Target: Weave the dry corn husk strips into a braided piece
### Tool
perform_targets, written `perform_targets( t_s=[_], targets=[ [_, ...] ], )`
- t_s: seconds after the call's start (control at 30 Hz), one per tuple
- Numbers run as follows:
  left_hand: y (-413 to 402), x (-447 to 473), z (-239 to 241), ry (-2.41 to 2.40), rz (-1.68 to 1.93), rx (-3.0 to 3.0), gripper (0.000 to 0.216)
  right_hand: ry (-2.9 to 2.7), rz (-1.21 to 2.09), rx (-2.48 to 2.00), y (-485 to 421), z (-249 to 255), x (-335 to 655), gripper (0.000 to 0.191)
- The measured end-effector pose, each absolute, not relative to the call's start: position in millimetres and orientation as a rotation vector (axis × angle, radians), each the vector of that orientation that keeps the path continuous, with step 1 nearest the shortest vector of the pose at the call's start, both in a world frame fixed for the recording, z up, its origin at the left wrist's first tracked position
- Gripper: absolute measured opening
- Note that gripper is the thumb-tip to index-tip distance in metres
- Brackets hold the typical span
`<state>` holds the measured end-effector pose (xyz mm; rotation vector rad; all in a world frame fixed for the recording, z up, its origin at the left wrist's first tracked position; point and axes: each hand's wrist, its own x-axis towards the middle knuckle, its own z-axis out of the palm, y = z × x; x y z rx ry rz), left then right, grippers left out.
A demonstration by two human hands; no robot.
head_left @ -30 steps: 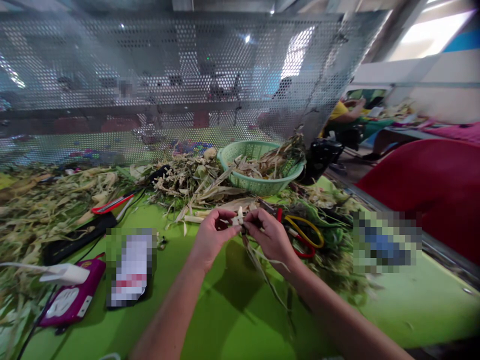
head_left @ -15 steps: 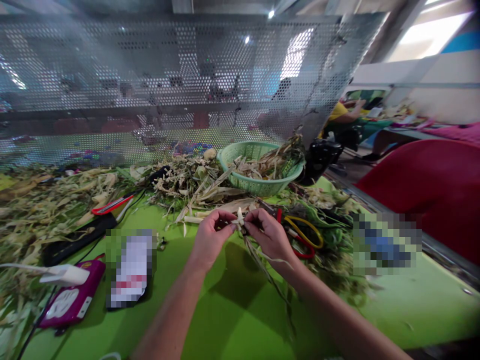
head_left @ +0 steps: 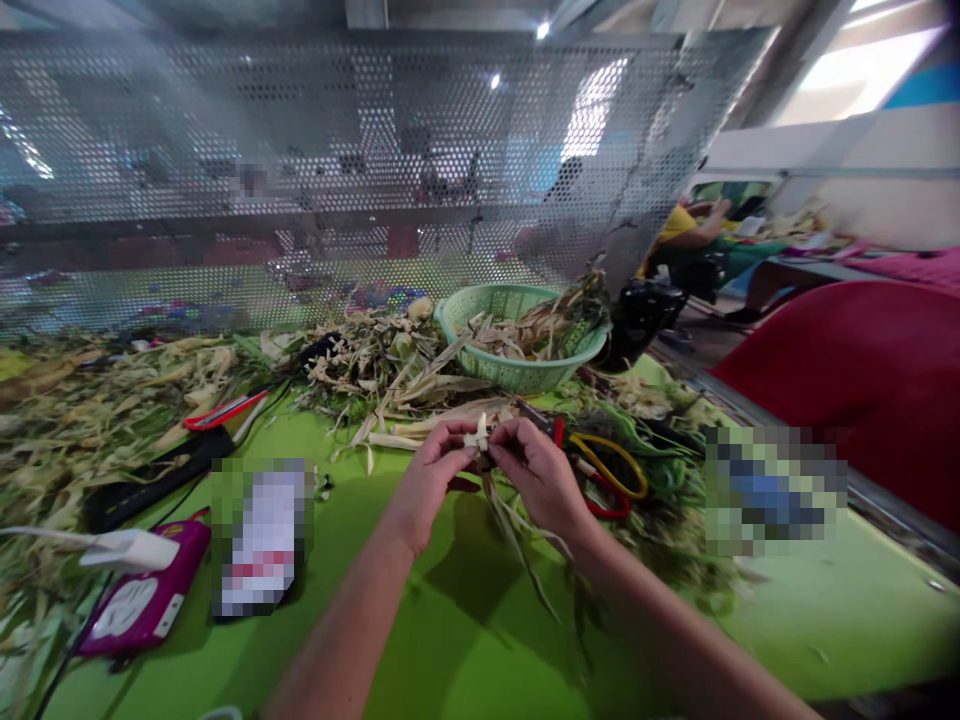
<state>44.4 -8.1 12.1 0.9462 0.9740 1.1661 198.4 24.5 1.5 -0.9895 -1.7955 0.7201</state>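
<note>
Above the green table (head_left: pixel 427 620), both hands meet at a small pale piece of dried husk (head_left: pixel 481 432) with a pointed tip sticking up. My left hand (head_left: pixel 435 480) is closed, thumb and fingers pinching the piece from the left. From the right, my right hand (head_left: pixel 536 470) pinches it too, fingertips nearly touching the left ones. Long greenish husk strips (head_left: pixel 521 555) hang down below the right hand. Scissors with yellow and red handles (head_left: pixel 611 470) lie just right of that hand. The exact fold or knot between the fingertips is too small to make out.
A pale green basket (head_left: pixel 517 375) of dried husks stands behind the hands, before a perforated metal screen (head_left: pixel 315 150). Husk heaps (head_left: pixel 112 400) cover the left side. A red cutter (head_left: pixel 225 410), a purple packet (head_left: pixel 150 590) and a white charger (head_left: pixel 131 550) lie leftward. A red chair (head_left: pixel 847 370) stands right.
My left hand has turned slightly, its lower fingers now showing beneath the thumb. The hanging strips have swung and spread a little. Both hands keep their pinch at nearly the same place.
</note>
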Motion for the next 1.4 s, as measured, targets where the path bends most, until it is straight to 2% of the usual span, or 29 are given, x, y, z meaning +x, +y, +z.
perform_targets(
  t_s=[0.47, 1.23, 1.4],
  targets=[
    [-4.4, 46.6, 7.6, 0.960, 1.273, 0.920, 0.035, -1.983, 0.446, -1.023, 21.0, 6.7, 201.1, 0.005],
    [-3.7, 41.5, 12.5, 0.858, 1.298, 0.667, 0.033, -1.949, 0.460, -1.078, 17.6, 11.2, 199.0, 0.008],
    [-2.9, 41.8, 13.7, 0.929, 1.339, 0.800, 0.028, -1.906, 0.594, -1.040, 17.9, 10.6, 200.0, 0.005]
  ],
)
